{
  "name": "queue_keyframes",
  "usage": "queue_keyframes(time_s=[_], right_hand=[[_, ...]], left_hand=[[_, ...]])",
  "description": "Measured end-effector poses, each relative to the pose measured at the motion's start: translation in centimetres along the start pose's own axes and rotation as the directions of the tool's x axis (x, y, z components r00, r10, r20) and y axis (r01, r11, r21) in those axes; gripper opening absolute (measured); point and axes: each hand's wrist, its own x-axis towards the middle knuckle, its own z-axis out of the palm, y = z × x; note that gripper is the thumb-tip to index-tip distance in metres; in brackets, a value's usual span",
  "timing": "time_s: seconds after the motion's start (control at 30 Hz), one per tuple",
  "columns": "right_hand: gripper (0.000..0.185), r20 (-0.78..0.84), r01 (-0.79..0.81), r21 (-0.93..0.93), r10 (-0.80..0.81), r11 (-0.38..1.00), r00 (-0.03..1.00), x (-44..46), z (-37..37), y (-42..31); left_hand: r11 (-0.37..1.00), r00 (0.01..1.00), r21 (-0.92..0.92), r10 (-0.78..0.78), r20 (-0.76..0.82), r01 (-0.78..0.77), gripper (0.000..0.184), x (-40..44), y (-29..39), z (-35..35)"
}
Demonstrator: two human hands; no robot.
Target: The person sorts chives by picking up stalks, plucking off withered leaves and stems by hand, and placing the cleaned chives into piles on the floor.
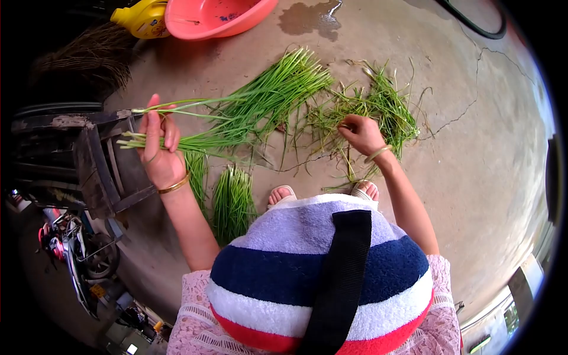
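My left hand is closed around a small bunch of chives, their pale ends poking out to the left and the green leaves trailing right. A few stalks lie apart from the rest between the fingers. My right hand is curled in a pinch over a messy heap of loose leaves and scraps; whatever it holds is hidden by the fingers. Between the hands, a large pile of chives lies on the floor with its white ends toward the upper right. Neater bundles of chives lie beside my left forearm.
A pink basin and a yellow jug stand at the far side. On the left are a wooden stool, a broom and a motorbike. A wet patch marks the concrete floor.
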Motion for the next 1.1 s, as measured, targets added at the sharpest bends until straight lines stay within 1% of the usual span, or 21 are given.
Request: queue_keyframes(time_s=[0.03,0.1,0.13,0.17,0.2,0.23,0.3,0.37,0.4,0.43,0.5,0.53,0.57,0.6,0.7,0.77,0.83,0.9,0.97,1.07,1.1], right_hand=[[0.021,-0.005,-0.054,0.0,0.054,0.999,0.999,-0.3,-0.7,0.3],[0.022,-0.059,-0.105,-0.017,0.104,0.994,0.993,-0.8,-1.8,1.3],[0.022,-0.084,-0.158,0.075,0.164,0.985,0.983,-0.9,-2.1,2.3],[0.023,-0.104,-0.206,0.167,0.225,0.964,0.969,-1.0,-2.4,3.2],[0.022,-0.2,-0.186,0.159,0.217,0.969,0.956,-1.3,-2.8,3.6],[0.018,-0.319,-0.166,-0.029,0.148,0.986,0.936,-1.3,-3.1,4.5],[0.013,-0.418,-0.162,-0.135,0.092,0.978,0.904,-1.8,-4.2,4.3],[0.012,-0.424,-0.16,-0.373,-0.014,0.914,0.906,-2.4,-4.9,3.4],[0.014,-0.406,-0.153,-0.459,-0.053,0.875,0.912,-2.7,-5.4,1.8],[0.014,-0.406,-0.148,-0.457,-0.057,0.877,0.912,-2.6,-5.3,1.0],[0.017,-0.375,0.012,-0.466,-0.21,0.885,0.903,-2.6,-5.2,0.1],[0.02,-0.389,0.042,-0.366,-0.194,0.929,0.901,-2.2,-4.5,-0.2],[0.016,-0.333,0.009,-0.198,-0.076,0.98,0.94,-2.0,-4.0,-1.0],[0.015,-0.313,0.045,-0.139,-0.087,0.989,0.946,-1.7,-3.4,-1.6],[0.018,-0.258,0.141,0.094,-0.112,0.986,0.96,-1.0,-1.6,-4.2],[0.019,-0.198,0.138,0.261,-0.087,0.955,0.976,-0.6,-0.5,-6.0],[0.019,-0.154,0.153,0.305,-0.11,0.94,0.982,-0.4,0.5,-7.1],[0.021,-0.121,0.122,0.296,-0.089,0.947,0.989,0.0,1.6,-7.3],[0.026,-0.148,0.111,0.272,-0.072,0.956,0.986,0.2,2.6,-7.3],[0.022,-0.169,0.085,0.229,-0.046,0.97,0.984,0.5,3.2,-7.7],[0.02,-0.226,0.141,0.199,-0.095,0.97,0.97,0.7,3.7,-7.5]], left_hand=[[1.0,1.0,0.0,0.001,-0.001,-0.001,0.028,-0.1,0.1,-0.2],[0.999,0.998,0.037,0.006,-0.067,-0.003,0.027,-0.2,0.3,-0.4],[0.999,0.998,0.038,0.008,-0.068,-0.005,0.027,-0.3,0.2,-0.3],[0.991,0.991,0.136,0.017,-0.132,0.002,0.025,-0.3,0.0,-0.1],[0.973,0.98,0.232,0.031,-0.194,0.016,0.024,-0.4,-0.2,0.2],[0.972,0.98,0.233,0.033,-0.196,0.014,0.024,-0.5,-0.5,0.5],[0.941,0.946,0.334,0.052,-0.32,0.061,0.022,-0.5,-1.1,1.3],[0.932,0.94,0.357,0.07,-0.334,0.057,0.023,-0.4,-1.8,1.5],[0.944,0.935,0.314,0.02,-0.354,0.098,0.024,-0.3,-2.1,1.7],[0.953,0.928,0.267,-0.034,-0.371,0.141,0.024,-0.3,-2.4,2.0],[0.95,0.918,0.264,-0.055,-0.394,0.17,0.025,-0.2,-2.9,2.6],[0.949,0.914,0.239,-0.097,-0.393,0.204,0.025,-0.2,-3.1,2.8],[0.947,0.909,0.215,-0.139,-0.392,0.238,0.025,-0.2,-3.3,3.0],[0.924,0.913,0.266,-0.165,-0.373,0.276,0.029,-0.3,-3.8,3.1],[0.914,0.914,0.262,-0.212,-0.345,0.311,0.028,-0.7,-4.7,4.1],[0.911,0.909,0.252,-0.229,-0.349,0.326,0.027,-1.0,-5.4,4.9],[0.903,0.906,0.258,-0.247,-0.343,0.344,0.025,-1.4,-6.0,5.6],[0.902,0.902,0.247,-0.26,-0.344,0.354,0.025,-1.7,-6.2,6.1],[0.91,0.903,0.232,-0.253,-0.347,0.344,0.025,-1.9,-6.4,6.3],[0.904,0.898,0.212,-0.29,-0.331,0.37,0.024,-2.2,-6.0,6.9],[0.9,0.895,0.203,-0.311,-0.319,0.385,0.024,-2.3,-5.9,7.0]])
